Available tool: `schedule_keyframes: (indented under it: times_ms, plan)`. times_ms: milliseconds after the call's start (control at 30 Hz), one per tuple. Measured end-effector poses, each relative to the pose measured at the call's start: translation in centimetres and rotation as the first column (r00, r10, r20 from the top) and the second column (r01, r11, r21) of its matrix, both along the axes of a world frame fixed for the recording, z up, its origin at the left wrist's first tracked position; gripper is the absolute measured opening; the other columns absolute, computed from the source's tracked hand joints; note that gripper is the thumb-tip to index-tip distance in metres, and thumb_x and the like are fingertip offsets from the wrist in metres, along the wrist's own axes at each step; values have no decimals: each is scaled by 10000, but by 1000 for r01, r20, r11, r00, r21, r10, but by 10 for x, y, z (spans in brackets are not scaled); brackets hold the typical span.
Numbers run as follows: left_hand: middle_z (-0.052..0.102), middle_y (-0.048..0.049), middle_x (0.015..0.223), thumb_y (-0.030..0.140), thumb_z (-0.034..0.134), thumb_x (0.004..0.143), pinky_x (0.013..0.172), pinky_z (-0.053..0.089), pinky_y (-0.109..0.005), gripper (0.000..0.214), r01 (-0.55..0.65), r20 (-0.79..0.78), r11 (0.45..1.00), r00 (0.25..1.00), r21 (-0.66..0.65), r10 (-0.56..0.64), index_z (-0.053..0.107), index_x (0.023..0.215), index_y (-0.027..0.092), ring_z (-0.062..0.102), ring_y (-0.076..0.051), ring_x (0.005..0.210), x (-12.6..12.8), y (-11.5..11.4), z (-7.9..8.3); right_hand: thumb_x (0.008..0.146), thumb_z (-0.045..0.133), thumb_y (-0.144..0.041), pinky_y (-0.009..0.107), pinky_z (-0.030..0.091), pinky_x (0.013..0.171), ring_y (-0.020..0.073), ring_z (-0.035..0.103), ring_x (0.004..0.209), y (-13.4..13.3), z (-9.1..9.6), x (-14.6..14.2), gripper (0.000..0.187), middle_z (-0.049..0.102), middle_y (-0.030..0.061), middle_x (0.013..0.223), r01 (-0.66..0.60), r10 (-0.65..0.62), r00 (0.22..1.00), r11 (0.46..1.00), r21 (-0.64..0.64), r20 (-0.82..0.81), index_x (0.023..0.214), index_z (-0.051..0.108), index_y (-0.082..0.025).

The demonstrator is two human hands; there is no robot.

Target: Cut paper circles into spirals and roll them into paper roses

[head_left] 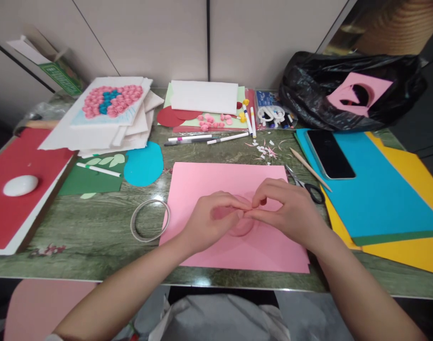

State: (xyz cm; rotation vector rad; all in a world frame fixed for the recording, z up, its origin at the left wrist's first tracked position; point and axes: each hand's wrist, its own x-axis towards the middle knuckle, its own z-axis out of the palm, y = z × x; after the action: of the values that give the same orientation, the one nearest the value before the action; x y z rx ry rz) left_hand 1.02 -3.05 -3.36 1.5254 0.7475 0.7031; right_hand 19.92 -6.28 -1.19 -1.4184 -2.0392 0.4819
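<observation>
My left hand [216,215] and my right hand [285,206] meet above a sheet of pink paper [202,180]. Both are closed in a pinch, thumb and fingertips touching at the centre. Between them is a curved pink paper piece [243,229], its round edge showing below the fingers. Its colour blends with the sheet, and the pinched part is mostly hidden. Right of the sheet, close to my right hand, lie scissors [314,193] with dark handles. A roll of tape [134,222] rests at the sheet's left edge.
Behind the sheet lie markers [228,138], pink rolled paper flowers [209,124] and paper scraps [264,151]. A phone [330,154] sits on blue paper [380,189] at right, below a black plastic bag [302,90]. Leftward are a blue paper circle [143,163] and a white mouse [20,185].
</observation>
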Motion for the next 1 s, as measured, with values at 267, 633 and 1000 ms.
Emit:
schedule_keyframes:
  times_ms: [267,633,1000]
  plan:
    - [716,-42,897,233,659,763,825,465,-281,117,7,-44,999,999,49,-5,714,857,191,634,-156,875,2,0,3,800,647,-319,285,340,660,115,483,633,1,-1,4,278,529,-24,625,-69,43,990,978,198,134,620,480,-188]
    - [723,-23,853,191,699,701,802,471,-279,119,11,-127,986,992,164,10,715,819,201,625,-157,840,4,-4,8,818,622,-329,331,293,686,126,435,623,0,-6,8,308,480,-29,617,-169,79,955,937,304,286,618,434,-189]
    - [716,-67,898,283,652,772,818,480,-291,171,102,-25,995,994,-22,-103,720,876,166,634,-167,865,3,-3,2,818,611,-395,325,282,677,120,416,610,1,-5,5,361,474,-25,599,-186,100,959,929,320,266,596,422,-183]
